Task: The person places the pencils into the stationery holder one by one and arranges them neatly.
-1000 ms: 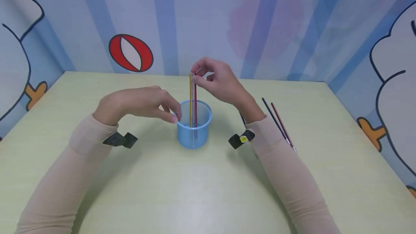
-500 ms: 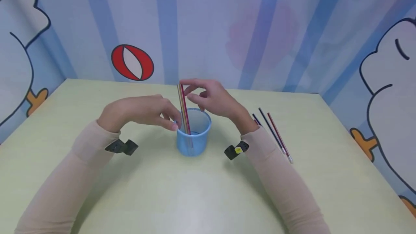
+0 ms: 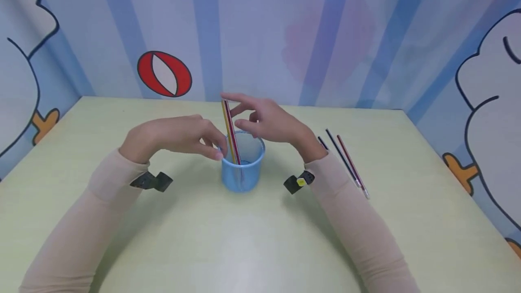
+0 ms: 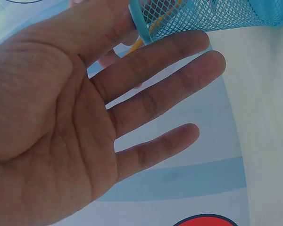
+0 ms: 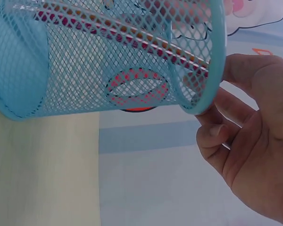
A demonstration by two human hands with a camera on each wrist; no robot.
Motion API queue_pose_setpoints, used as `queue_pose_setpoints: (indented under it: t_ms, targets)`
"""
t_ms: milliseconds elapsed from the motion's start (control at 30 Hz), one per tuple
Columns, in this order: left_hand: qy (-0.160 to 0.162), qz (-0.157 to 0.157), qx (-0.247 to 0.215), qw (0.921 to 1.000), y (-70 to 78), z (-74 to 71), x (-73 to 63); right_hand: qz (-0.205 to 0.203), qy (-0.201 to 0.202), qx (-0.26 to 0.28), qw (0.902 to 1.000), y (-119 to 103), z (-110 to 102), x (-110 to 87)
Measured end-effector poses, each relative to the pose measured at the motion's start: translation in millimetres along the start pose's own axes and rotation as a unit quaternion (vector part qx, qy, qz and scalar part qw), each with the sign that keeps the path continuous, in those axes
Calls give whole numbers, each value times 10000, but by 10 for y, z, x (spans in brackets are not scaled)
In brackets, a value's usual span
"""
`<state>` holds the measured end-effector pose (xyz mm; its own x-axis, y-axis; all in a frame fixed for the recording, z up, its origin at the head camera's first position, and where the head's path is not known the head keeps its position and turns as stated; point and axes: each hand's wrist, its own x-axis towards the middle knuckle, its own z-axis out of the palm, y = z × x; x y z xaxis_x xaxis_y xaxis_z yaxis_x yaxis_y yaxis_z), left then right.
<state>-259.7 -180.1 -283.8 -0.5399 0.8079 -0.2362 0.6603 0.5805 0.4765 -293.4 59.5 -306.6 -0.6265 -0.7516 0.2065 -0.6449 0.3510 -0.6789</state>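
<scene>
A light-blue mesh pen cup (image 3: 241, 178) stands upright on the table. Yellow and dark red pencils (image 3: 230, 131) stand in it, leaning left against its rim. At the cup's left side, my left hand (image 3: 179, 135) pinches the rim; the left wrist view shows its fingers (image 4: 155, 101) stretched along the mesh wall (image 4: 203, 16). My right hand (image 3: 266, 119) is over the cup's back right, its index finger reaching left to the pencil tops and its thumb apart from them. In the right wrist view, the pencils (image 5: 127, 37) show slanted through the mesh.
Several loose pencils (image 3: 346, 159), dark blue and red, lie on the table (image 3: 252, 243) to the right, partly behind the right forearm. A printed blue-striped backdrop (image 3: 260, 35) rises behind the table's back edge.
My right hand has let go of the pencils' upper ends, and its index finger has straightened over their tops. The pencils have tipped from upright to leaning left. My left hand stays at the rim.
</scene>
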Motion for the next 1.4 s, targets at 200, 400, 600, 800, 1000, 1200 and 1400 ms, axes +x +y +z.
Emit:
queue_pose_setpoints:
  t_ms: [200,400,600,800,1000,1200,1400]
  targets:
    - [43,-65,-18,10000,17,-23,-11,82,251,45,9996,31,-132,-14]
    - [47,7,-5,10000,-5,7,-4,492,570,151,9970,187,-294,-113]
    - [27,-112,33,9999,-5,17,2,1205,112,-666,9904,462,-460,-248]
    - [55,-236,115,9996,4,20,-12,1921,-700,-635,9768,811,-579,-426]
    - [98,-232,85,9996,14,21,-32,2719,-1371,-632,9504,889,-604,-487]
    - [104,-127,179,9997,23,2,-88,3060,-1751,-1099,9293,829,-474,-410]
    - [223,66,317,9992,82,-95,-110,3096,-1430,-1847,9217,662,-424,-285]
